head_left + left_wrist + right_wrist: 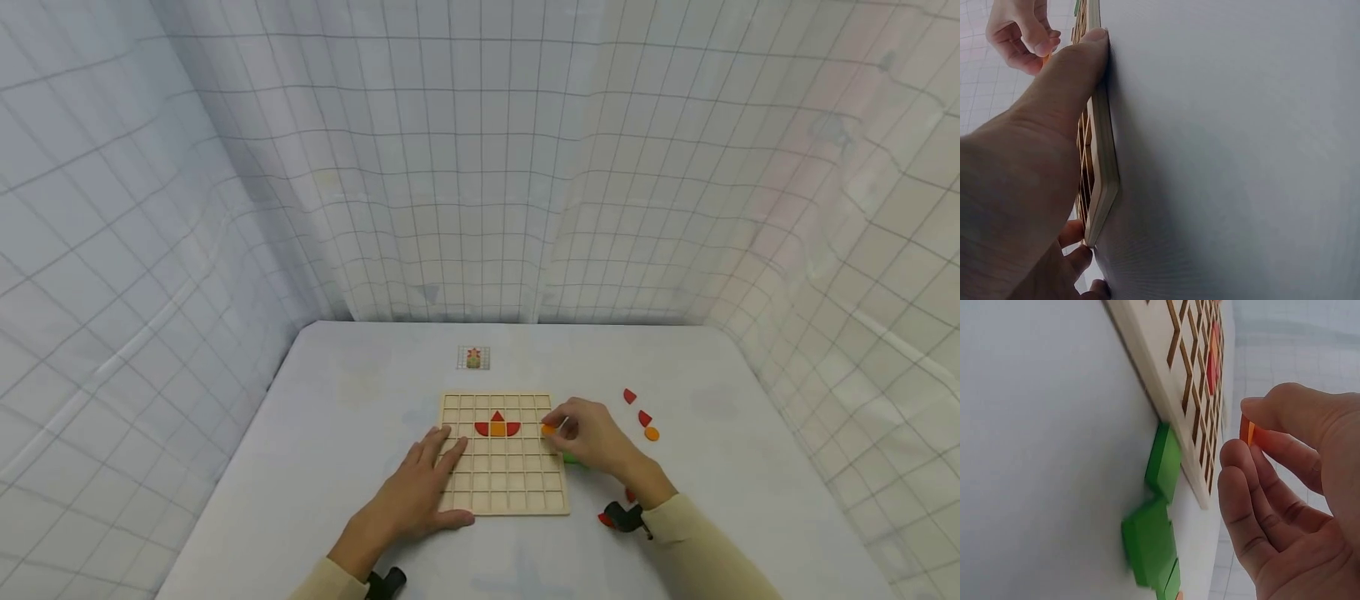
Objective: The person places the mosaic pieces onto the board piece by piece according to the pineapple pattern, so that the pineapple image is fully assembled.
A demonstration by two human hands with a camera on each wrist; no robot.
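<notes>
A wooden grid board lies on the white table. My left hand rests at its left side with the fingers spread, and the thumb lies along the near edge. Between thumb and fingers my right hand pinches a small orange piece, held above the board's right edge. In the grid sit a red triangle, an orange square below it, and red rounded pieces on both sides of the square. Green pieces lie beside the board, partly hidden under my right hand in the head view.
Right of the board lie loose red pieces and an orange disc. More red pieces are partly covered by the right wrist camera. A small pattern card lies behind the board. Checked curtains surround the table.
</notes>
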